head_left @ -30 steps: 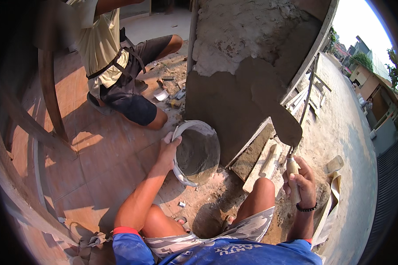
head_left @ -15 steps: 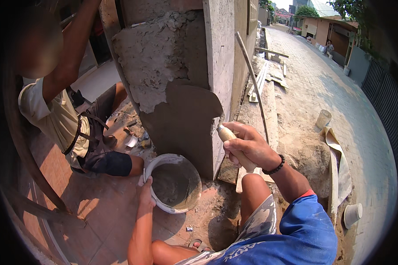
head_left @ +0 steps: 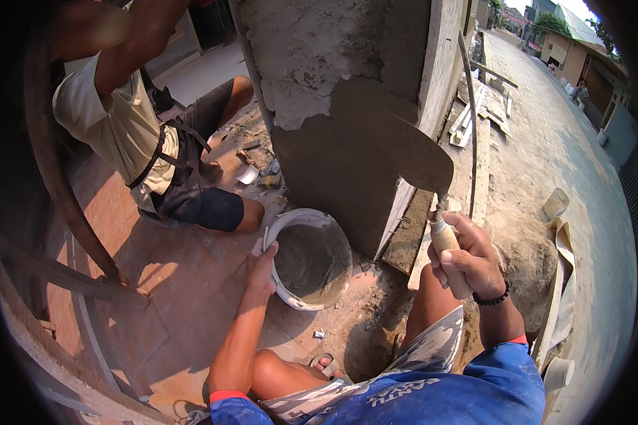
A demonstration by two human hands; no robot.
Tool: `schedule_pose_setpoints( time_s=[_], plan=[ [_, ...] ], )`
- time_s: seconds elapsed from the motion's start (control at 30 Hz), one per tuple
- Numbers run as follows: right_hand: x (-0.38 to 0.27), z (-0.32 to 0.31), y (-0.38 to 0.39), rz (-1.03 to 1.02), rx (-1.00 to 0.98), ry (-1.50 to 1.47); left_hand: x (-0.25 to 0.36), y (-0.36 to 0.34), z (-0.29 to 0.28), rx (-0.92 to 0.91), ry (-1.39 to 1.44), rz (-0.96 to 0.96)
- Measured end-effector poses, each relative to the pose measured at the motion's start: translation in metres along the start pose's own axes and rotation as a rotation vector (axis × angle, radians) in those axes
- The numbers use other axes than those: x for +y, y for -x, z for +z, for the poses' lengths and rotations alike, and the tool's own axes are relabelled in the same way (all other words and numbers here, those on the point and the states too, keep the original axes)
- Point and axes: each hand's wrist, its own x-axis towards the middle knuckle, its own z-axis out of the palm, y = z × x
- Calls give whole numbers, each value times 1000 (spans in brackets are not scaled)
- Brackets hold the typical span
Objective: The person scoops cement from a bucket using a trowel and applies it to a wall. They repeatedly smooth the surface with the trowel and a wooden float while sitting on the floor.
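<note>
While left hand (head_left: pixel 262 267) grips one bucket (head_left: pixel 277 283), right hand (head_left: pixel 473 261) (one bracelet (head_left: pixel 492 299)) clasping one trowel (head_left: pixel 430 164), one co-worker (head_left: pixel 131 134)

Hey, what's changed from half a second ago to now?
The right hand has moved the trowel rightward relative to the plastered pillar, so its blade now reaches past the pale edge board. The camera view has shifted too. Nothing was grabbed or released: the right hand keeps the trowel, the left hand the bucket by its rim.
</note>
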Motion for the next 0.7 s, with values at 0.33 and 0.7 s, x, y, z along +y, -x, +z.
schedule_pose_setpoints(
  time_s=[0.33,0.7],
  plan=[
    [5,19,-99,10,31,215,2,1,0,-19,-82,63],
    [-16,6,-35,-280,185,261,4,4,-12,-27,-76,63]
  ],
)
